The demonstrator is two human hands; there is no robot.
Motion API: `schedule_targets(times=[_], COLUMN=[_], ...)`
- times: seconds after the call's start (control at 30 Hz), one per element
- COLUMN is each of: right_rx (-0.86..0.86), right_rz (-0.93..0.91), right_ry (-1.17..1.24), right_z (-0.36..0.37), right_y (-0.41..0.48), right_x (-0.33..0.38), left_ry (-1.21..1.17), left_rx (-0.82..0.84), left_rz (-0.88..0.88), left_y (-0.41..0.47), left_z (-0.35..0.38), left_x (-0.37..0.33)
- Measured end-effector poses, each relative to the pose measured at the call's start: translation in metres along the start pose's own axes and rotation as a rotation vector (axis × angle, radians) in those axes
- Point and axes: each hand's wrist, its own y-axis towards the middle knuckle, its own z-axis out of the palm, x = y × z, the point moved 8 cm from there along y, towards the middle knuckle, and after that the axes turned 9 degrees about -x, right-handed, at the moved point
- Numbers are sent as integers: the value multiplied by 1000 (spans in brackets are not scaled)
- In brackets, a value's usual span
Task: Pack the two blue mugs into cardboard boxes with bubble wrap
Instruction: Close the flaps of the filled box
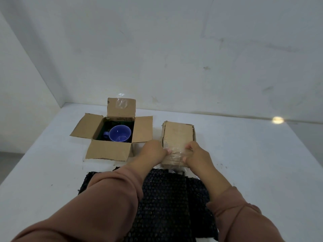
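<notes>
An open cardboard box (108, 151) stands at the left with its four flaps spread. Inside it sits a blue mug (119, 133) on dark wrap, handle to the left. To its right lies a closed cardboard box (178, 135) with clear tape on its near flap. My left hand (153, 151) grips that closed box at its near left edge. My right hand (197, 154) grips its near right edge, fingers on the taped flap. A sheet of black bubble wrap (167, 203) lies flat on the table under my forearms. No second mug is visible.
Everything rests on a white table (253, 163) set against white walls at the back and left. The table's left edge runs diagonally from the back corner, with grey floor beyond it. A bright light spot shows at the far right.
</notes>
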Motion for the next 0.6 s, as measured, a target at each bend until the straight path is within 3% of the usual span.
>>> schedule_targets(times=[0.2,0.33,0.43,0.5,0.6], right_rx=[-18,-23,-47,-150,-319], right_rz=[-67,-95,-141,-227,-408], right_ry=[-64,-105,-217,-416,-729], right_z=[3,6,8,1,-5], right_y=[-4,-4,-6,-9,-11], right_x=[3,2,3,9,26], left_ry=[246,231,443,512,531], left_rx=[-50,-269,-132,-30,-5], left_rz=[98,481,719,697,669], left_y=[5,-3,-4,2,3], left_z=[-2,-13,2,8,8], left_x=[-9,-33,-47,-46,-46])
